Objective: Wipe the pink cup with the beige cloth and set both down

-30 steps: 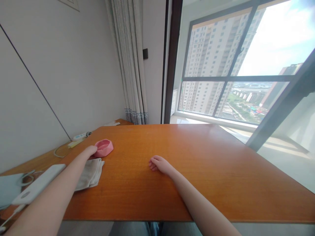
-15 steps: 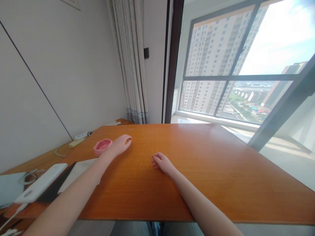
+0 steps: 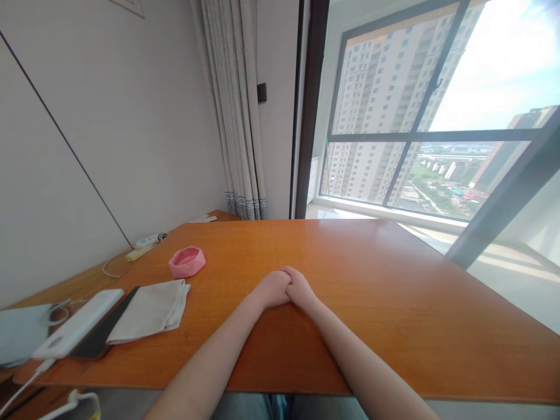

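Observation:
My left hand [image 3: 273, 289] and my right hand [image 3: 301, 291] are clasped together over the middle of the wooden table [image 3: 371, 309]. Both are closed, with their fingers folded against each other and largely hidden; no object shows in them. Left of the hands, apart from them, sits a pink faceted ashtray [image 3: 187, 262]. Nearer to me lies a folded beige cloth [image 3: 149, 309], partly over a dark flat phone-like object [image 3: 98, 335].
A white power bank-like box [image 3: 81, 324] with a cable lies at the left, beside a pale blue-grey item [image 3: 21, 332]. A power strip [image 3: 146, 241] rests near the wall. Beyond the table are a curtain [image 3: 238, 116] and a large window [image 3: 406, 138].
My left hand has come away from beside the ashtray, moving right and toward me to join my right hand. The cloth and ashtray, partly covered by the arm before, now show fully.

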{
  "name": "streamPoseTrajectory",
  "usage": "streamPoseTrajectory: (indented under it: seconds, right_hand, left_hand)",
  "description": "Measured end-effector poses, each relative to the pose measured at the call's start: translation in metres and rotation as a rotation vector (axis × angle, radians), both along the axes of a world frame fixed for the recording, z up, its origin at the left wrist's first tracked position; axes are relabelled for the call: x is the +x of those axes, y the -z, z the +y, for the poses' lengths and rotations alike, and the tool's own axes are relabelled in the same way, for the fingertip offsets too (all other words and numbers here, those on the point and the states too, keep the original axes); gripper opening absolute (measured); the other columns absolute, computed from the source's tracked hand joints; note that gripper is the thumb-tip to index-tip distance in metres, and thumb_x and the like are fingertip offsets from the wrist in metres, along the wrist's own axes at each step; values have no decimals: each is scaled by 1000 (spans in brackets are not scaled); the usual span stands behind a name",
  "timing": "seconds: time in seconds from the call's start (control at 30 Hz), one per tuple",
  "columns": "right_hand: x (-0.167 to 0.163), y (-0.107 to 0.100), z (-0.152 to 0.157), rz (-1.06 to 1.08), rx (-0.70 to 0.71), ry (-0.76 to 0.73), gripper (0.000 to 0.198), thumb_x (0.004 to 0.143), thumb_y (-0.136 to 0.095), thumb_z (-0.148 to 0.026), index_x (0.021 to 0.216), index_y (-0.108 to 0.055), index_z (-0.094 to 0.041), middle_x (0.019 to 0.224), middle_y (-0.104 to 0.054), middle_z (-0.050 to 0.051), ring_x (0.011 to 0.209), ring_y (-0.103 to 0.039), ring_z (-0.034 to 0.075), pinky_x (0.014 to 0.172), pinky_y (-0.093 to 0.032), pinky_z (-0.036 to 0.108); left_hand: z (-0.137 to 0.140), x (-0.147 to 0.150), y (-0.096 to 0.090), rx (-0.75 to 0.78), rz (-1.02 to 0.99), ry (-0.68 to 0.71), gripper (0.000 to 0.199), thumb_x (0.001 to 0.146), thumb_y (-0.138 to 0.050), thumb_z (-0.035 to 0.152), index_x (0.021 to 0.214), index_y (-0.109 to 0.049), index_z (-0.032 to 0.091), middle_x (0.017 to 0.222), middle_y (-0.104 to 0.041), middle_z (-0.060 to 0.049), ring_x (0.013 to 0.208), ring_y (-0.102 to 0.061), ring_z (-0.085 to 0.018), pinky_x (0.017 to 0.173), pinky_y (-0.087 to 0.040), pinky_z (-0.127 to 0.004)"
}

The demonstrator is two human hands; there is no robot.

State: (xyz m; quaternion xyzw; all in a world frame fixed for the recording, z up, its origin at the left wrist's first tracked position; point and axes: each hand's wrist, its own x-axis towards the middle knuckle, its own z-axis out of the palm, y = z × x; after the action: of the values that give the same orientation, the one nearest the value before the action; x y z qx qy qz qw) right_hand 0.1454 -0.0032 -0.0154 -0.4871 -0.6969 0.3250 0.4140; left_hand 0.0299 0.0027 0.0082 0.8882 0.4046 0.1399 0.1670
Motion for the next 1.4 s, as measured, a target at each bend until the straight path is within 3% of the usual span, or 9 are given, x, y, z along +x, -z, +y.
streamPoseTrajectory:
  seconds: [0.13,0.33,1.2,1.33,1.4]
  right_hand:
    - [-2,5,2,-37,-41,23,46,52,-40,-1,86,-64,-22,88,-67,3,90,-58,21,86,-44,33]
    - [-3,7,-1,-46,18,4,48,51,-41,-2,87,-66,-21,91,-67,5,91,-59,23,86,-44,34]
    - [-3,8,-1,-114,48,18,46,52,-40,-2,88,-64,-18,89,-67,5,89,-60,20,84,-45,31]
    - [-3,7,1,-45,71,-64,43,58,-44,-5,94,-63,-19,92,-67,4,89,-60,19,83,-45,31]
    - [-3,8,3,25,-13,-78,39,66,-45,-11,100,-61,-19,89,-67,3,78,-61,17,74,-48,30]
  left_hand:
    - [1,0,12,-15,-67,-47,21,69,-48,16,79,-67,14,85,-70,-12,81,-64,-23,69,-48,-31]
    - [-2,-4,20,17,-103,-33,23,70,-48,15,82,-67,14,87,-69,-12,84,-64,-23,72,-49,-31]
    - [-4,-3,22,23,-155,-40,21,70,-47,15,79,-66,13,84,-69,-9,80,-64,-20,68,-47,-27]
    - [2,-15,12,17,-127,66,16,70,-50,18,79,-64,16,83,-68,-5,78,-62,-18,67,-45,-24]
    - [12,-31,0,41,-82,80,14,71,-51,21,79,-62,18,81,-66,-4,75,-61,-17,67,-44,-24]
